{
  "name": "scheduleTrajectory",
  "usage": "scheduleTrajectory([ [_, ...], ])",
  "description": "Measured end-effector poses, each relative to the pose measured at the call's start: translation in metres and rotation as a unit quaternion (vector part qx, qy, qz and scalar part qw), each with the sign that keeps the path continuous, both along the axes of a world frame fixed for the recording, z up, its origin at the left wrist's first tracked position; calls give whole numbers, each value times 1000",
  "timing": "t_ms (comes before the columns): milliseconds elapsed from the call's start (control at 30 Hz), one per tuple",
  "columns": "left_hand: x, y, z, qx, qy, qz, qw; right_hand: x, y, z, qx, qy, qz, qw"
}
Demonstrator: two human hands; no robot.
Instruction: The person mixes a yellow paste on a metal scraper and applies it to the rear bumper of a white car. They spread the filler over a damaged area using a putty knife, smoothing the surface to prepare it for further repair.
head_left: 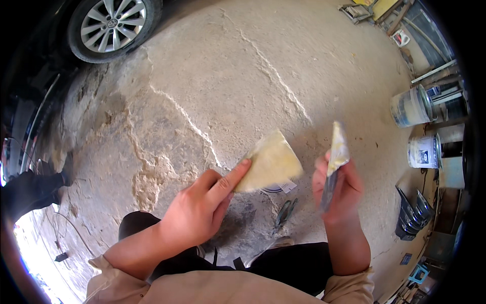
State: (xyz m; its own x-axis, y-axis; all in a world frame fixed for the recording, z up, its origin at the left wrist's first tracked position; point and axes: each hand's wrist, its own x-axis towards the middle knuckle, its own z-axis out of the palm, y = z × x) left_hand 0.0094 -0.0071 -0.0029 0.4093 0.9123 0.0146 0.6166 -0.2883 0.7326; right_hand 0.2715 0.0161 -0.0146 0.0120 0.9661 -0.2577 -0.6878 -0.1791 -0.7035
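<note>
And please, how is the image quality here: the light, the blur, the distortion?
Head view: glare whitens the lower left edge; the right hand looks slightly motion-blurred; the car wheel appears sharper; fisheye bending and black corners frame everything.

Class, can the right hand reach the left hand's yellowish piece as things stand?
Probably yes: that yellowish piece is close with nothing visible between, though the right hand holds a smeared tool.
</note>
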Motion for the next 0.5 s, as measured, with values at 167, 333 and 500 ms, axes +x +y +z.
scheduleTrajectory([
  [167,-9,-2,4,-432,-254,6,866,0,2,-4,184,-319,-245,897],
  [333,-8,2,12,-533,-310,-29,787,1,-4,4,462,-558,-58,687],
  [500,-8,0,11,-475,-338,-39,812,-2,7,15,478,-628,41,612],
])
